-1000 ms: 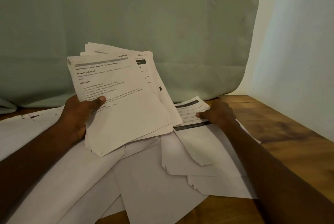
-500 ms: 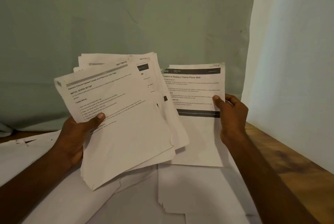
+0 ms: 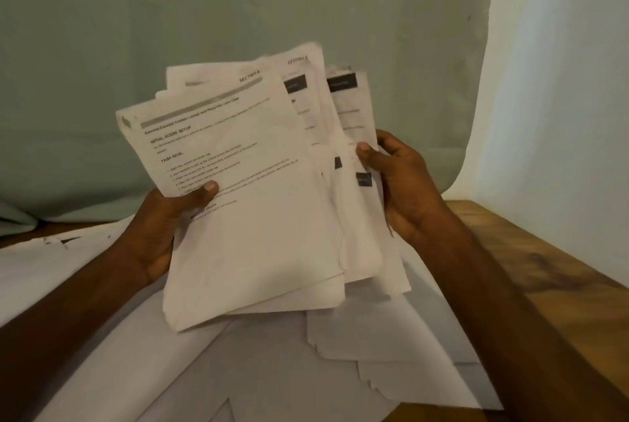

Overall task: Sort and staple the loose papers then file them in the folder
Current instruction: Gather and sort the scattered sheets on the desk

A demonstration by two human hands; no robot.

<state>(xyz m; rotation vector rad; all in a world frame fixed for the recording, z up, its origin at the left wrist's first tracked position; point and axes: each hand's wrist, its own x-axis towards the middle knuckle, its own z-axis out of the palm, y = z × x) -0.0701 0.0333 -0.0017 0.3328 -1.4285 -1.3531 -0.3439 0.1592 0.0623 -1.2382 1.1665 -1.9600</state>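
Many printed papers (image 3: pixel 238 203) are up in the air in front of us, spread out like a fan and leaning a little to the left. The top page has dark headings and lines of small print. Behind it more pages peek out at the top and on the right side, some with black bars on them.

Our left hand (image 3: pixel 160 234) holds the fan from the left, with the thumb pressed on the front of the top page and the fingers hidden behind it. Our right hand (image 3: pixel 405 190) holds the right edge of the back pages, thumb in front and fingers curled behind. So both hands are closed on the same bunch, one at each side.

Under the bunch, more loose sheets (image 3: pixel 391 350) lie flat on the desk (image 3: pixel 531 261), piled over each other (some have torn or jagged edges). The wood of the desk shows on the right. A pale green cloth (image 3: pixel 238 6) hangs behind it all.

We think we are at the sorting step, because the pages are in hand but not lined up. We see no stapler and no folder here.

Next we would need to square the pages up. That calls for loose fingers, so the sheets can slide, and a tap of the bottom edge on the desk. Thin paper bends and slips, so a page could drop out.
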